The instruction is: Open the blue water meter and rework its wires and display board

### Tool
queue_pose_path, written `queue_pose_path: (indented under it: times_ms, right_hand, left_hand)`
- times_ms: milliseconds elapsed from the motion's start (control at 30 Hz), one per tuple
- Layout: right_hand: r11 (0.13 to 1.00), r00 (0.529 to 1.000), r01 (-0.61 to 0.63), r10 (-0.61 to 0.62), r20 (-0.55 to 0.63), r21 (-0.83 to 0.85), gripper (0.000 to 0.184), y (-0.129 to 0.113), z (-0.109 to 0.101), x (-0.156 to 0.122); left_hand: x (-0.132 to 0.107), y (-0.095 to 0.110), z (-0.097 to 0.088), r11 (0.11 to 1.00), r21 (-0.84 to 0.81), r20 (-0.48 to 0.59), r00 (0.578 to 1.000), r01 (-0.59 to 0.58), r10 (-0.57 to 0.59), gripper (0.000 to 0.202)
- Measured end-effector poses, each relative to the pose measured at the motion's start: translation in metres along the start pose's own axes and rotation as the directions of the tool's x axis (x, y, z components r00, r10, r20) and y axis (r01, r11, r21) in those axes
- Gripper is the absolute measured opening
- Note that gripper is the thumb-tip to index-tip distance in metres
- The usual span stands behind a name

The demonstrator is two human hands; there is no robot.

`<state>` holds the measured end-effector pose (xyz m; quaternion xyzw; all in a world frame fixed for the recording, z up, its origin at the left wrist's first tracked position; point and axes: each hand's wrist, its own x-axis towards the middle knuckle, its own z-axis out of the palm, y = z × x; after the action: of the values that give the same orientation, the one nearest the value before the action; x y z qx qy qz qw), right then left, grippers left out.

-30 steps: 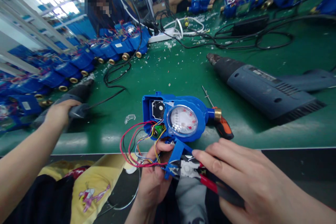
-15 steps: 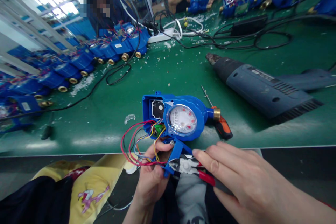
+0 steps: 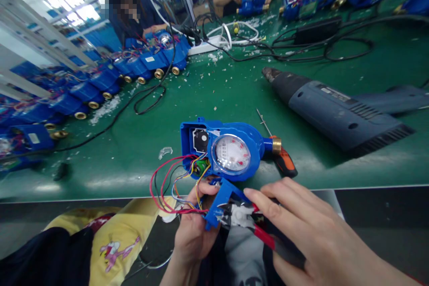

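My left hand (image 3: 196, 230) grips a blue plastic cover (image 3: 224, 199) just off the table's front edge. Red, black, yellow and blue wires (image 3: 164, 187) loop from it to the open compartment of a blue water meter (image 3: 256, 154), which lies on the table with its round dial facing up. Wrapped around red-and-black handles, my right hand (image 3: 304, 223) holds a pair of cutting pliers (image 3: 243, 216). The plier jaws are at the cover's lower right side; whether they close on anything I cannot tell.
A heat gun (image 3: 331, 111) lies on the green table (image 3: 208, 98), right of the meter. An orange-handled screwdriver (image 3: 284, 161) sits beside the brass fitting. Several blue meters (image 3: 103, 80) line the left side. Cables and a power strip (image 3: 206, 46) lie farther back. Two people sit across.
The pliers have shifted slightly down and their jaws look wider apart. The cover has turned a little in my left hand, showing more of its blue face.
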<state>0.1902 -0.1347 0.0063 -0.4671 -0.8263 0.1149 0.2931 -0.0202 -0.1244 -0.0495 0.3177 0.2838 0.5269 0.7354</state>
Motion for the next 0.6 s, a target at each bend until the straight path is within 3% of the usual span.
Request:
queue_pose_path:
  times_ms: [233, 433, 600]
  right_hand:
    - [0.99, 0.994, 0.106, -0.108, -0.024, -0.089, 0.036, 0.002, 0.004, -0.004]
    - [0.949, 0.952, 0.303, -0.305, 0.003, 0.086, 0.024, 0.009, -0.007, -0.002]
    - [0.993, 0.993, 0.114, -0.114, 0.035, 0.017, 0.042, 0.011, -0.01, -0.004]
  left_hand:
    - [0.0, -0.001, 0.0, 1.0, 0.03, -0.038, 0.999, -0.004, 0.005, 0.033]
    - [0.004, -0.003, 0.003, 0.997, 0.015, -0.139, 0.987, -0.081, 0.082, 0.035]
    - [0.003, -0.003, 0.001, 0.998, -0.024, -0.129, 0.99, -0.065, 0.061, 0.035]
